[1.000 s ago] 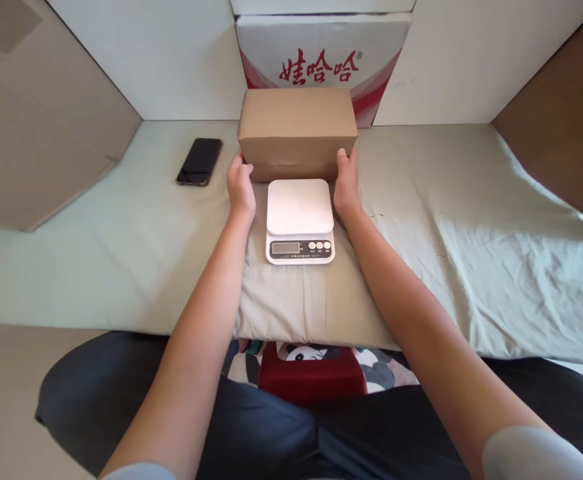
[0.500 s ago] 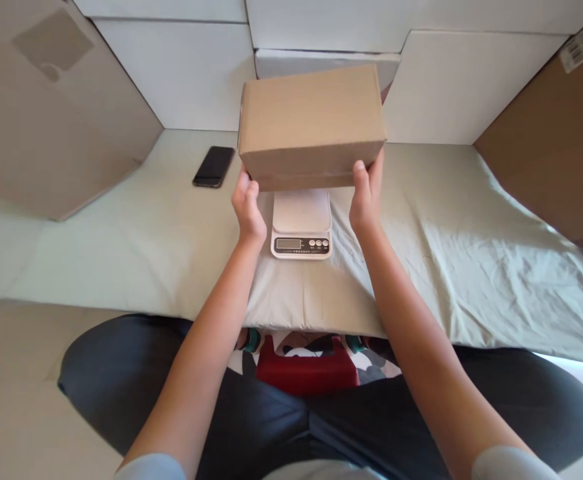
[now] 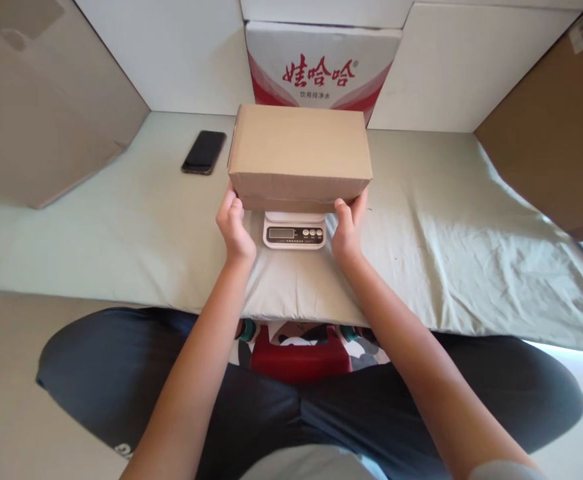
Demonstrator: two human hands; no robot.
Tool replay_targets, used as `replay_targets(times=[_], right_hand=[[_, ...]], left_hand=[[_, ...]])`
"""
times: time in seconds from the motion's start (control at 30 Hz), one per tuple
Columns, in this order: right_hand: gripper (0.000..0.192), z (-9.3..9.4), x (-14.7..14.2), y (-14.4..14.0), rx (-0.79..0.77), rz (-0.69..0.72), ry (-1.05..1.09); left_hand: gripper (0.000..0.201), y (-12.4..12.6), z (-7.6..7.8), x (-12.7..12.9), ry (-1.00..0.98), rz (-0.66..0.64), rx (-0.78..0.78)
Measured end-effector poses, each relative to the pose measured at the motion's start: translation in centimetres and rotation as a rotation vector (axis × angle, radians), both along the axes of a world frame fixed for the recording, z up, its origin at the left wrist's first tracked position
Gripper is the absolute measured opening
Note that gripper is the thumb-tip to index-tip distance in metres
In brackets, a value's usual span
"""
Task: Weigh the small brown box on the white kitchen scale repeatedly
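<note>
Gripping the cardboard box (image 3: 299,157) by its lower corners, the left hand (image 3: 234,227) and right hand (image 3: 347,225) curl closed around it, keeping it level over the scale (image 3: 294,233) between them; a phone (image 3: 204,152) lies beyond the left hand.

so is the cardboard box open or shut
Shut: the cardboard box shows a flat, unbroken top with no raised flaps, held between the left hand and right hand.

Box (image 3: 299,157) hides most of scale (image 3: 294,230); display (image 3: 279,233) too small to read. Fingertips tucked under box.
</note>
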State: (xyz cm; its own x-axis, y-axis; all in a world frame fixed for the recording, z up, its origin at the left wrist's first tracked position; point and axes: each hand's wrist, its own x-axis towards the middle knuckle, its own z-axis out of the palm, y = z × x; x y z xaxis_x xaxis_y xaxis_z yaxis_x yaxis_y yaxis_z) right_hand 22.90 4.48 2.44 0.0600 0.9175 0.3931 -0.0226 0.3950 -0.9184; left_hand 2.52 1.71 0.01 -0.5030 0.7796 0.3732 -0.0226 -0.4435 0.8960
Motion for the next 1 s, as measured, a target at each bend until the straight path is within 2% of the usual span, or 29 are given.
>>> replay_targets(times=[0.13,0.37,0.53,0.8,1.0], right_hand=[[0.061,0.21,-0.12,-0.55,-0.039,-0.055,-0.031],[0.067,0.31,0.13,-0.03,-0.123,-0.053,-0.034],[0.063,0.17,0.25,0.10,-0.156,-0.059,-0.023],[0.068,0.00,0.16,0.40,-0.076,-0.109,-0.072],[0.063,-0.30,0.12,0.42,-0.062,-0.109,-0.021]], left_hand=[[0.068,-0.55,-0.44,0.23,-0.015,0.013,-0.037],[0.066,-0.28,-0.62,0.18,0.007,0.000,-0.070],[0.063,-0.14,-0.78,-0.04,0.021,-0.010,-0.060],[0.055,-0.41,-0.21,0.58,-0.026,-0.001,-0.064],[0.059,-0.32,-0.74,0.45,-0.017,-0.001,-0.063]])
